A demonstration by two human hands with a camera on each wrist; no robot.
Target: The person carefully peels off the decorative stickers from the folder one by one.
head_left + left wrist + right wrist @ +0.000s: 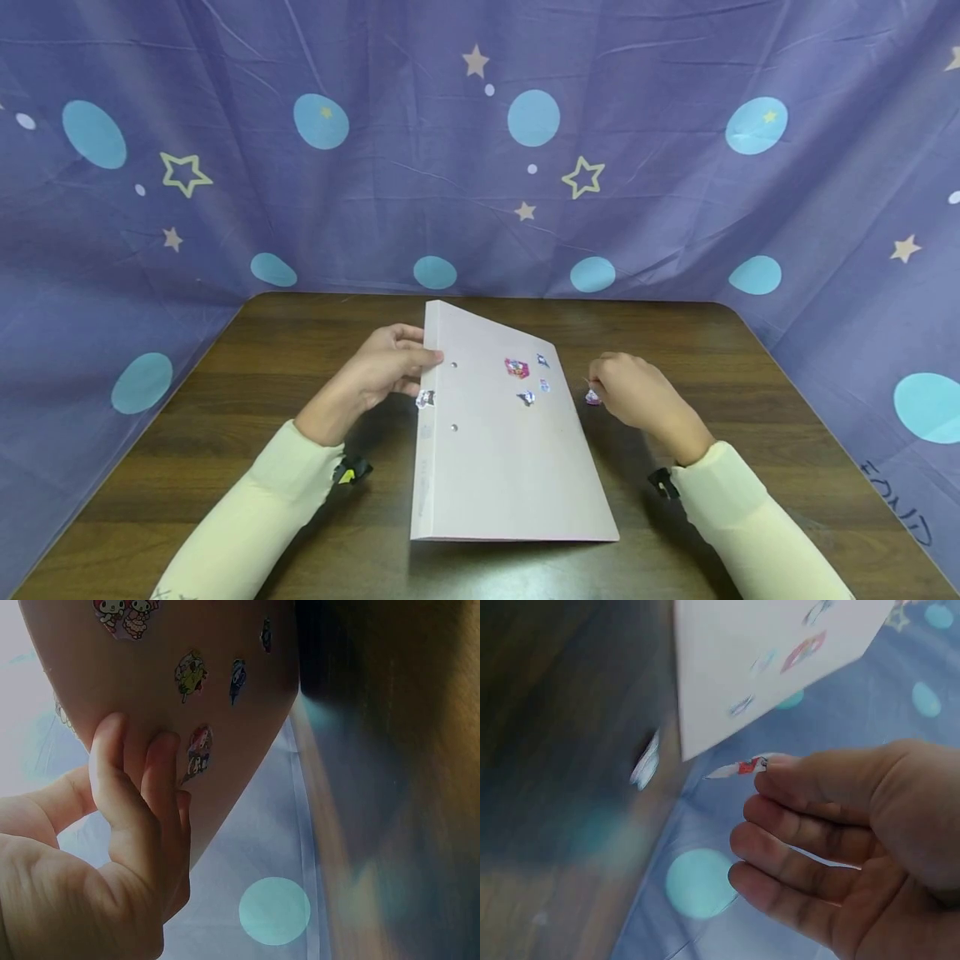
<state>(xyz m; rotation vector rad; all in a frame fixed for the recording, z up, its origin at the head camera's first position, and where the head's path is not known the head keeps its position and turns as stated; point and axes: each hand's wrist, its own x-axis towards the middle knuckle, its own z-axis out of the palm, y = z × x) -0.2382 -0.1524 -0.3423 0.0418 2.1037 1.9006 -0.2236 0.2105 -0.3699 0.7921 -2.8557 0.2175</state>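
A white binder [502, 467] stands tilted on its edge, its spine [426, 500] towards the left. My left hand [390, 362] grips the spine, thumb on the near cover and fingers behind it. Several small cartoon stickers [517, 367] are on the near cover, and one sticker [425, 398] sits on the spine. In the left wrist view, the other cover [217, 802] bears several more stickers [192, 676]. Right of the binder, my right hand [633, 392] pinches a small red and white sticker [748, 766] between thumb and index finger. A loose sticker [646, 763] lies on the table below.
The dark wooden table [300, 533] carries the binder. Behind it hangs a purple curtain [420, 167] with stars and turquoise dots. Dark bands [664, 482] with cameras sit on the wrists, beside the pale sleeves [262, 492].
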